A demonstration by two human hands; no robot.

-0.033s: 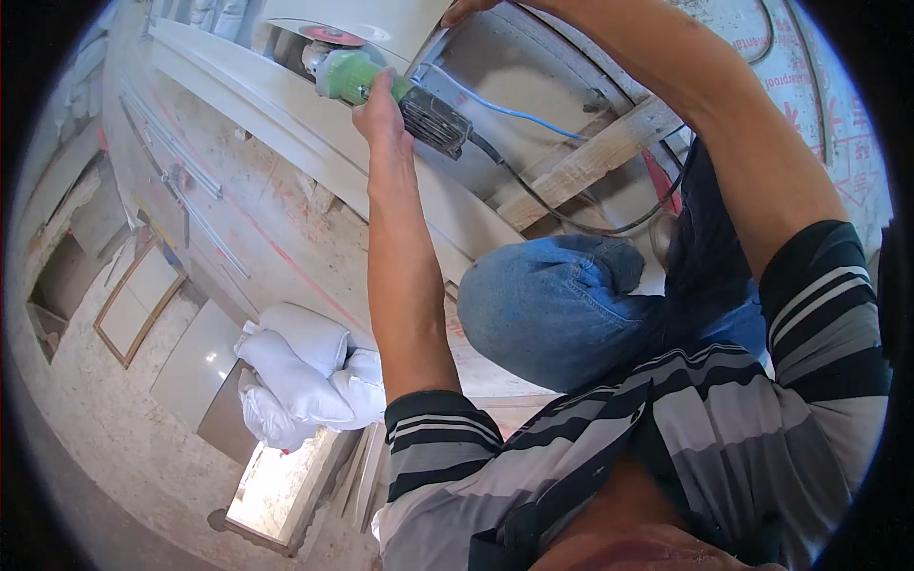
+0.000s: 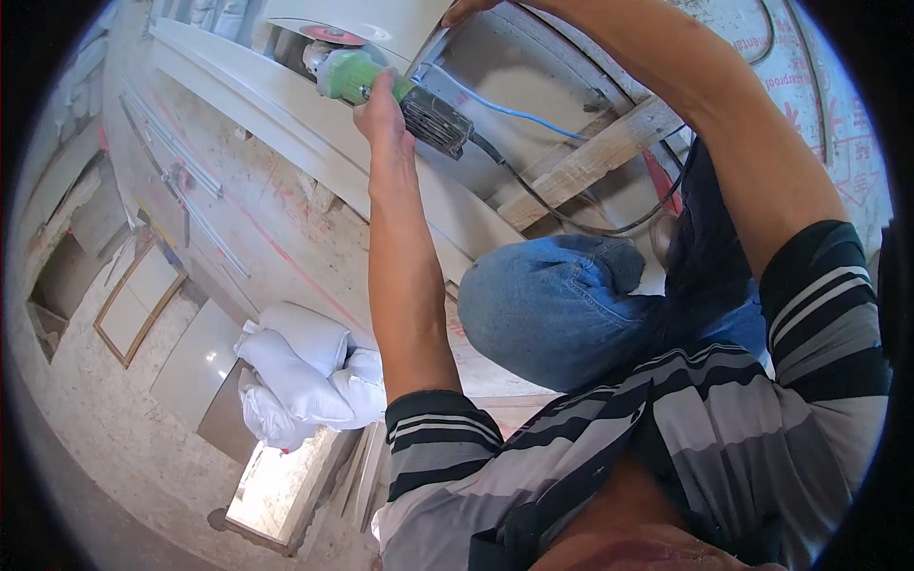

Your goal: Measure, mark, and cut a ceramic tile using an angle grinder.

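My left hand [image 2: 381, 112] is wrapped round the body of a green and black angle grinder [image 2: 350, 78]. The grinder's reddish disc [image 2: 333, 36] lies at the edge of a glossy white panel [image 2: 381, 21] at the top of the view. On that panel's right edge my right hand [image 2: 466, 9] is closed, partly cut off by the top of the picture. A black power cord [image 2: 552, 207] runs from the grinder's rear toward my legs.
A rough timber batten [image 2: 590, 162] and a thin blue cable [image 2: 505, 109] lie just right of the grinder. My bent knee [image 2: 524, 305] is close below. Long white boards [image 2: 257, 90] stretch to the left. White sacks [image 2: 305, 371] are piled at lower left, near a framed panel [image 2: 140, 303].
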